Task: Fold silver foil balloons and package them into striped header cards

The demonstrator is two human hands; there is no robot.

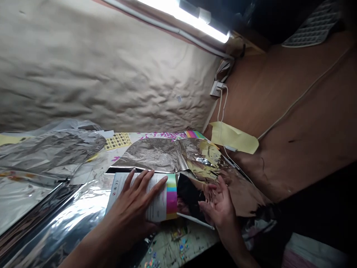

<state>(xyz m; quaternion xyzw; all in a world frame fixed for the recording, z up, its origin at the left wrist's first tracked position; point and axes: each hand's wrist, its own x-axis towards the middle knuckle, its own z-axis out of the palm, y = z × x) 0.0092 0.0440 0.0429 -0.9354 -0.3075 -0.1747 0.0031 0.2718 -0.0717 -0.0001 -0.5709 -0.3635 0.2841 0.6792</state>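
Note:
A flat white printed box, with small text and a rainbow stripe along its right end, lies on shiny silver foil. My left hand spans it, fingers spread over the top to the far edge and thumb at the near edge. Beside the striped end is a dark glossy panel with a pale lower edge; whether it joins the box I cannot tell. My right hand is at the panel's right side, palm partly turned up, fingers apart, with nothing visible in it.
Crumpled silver foil sheets cover much of the table. A yellow sticker sheet and pink scraps lie behind. Small colourful bits are scattered at the front. White cables hang from a wall socket down at the right.

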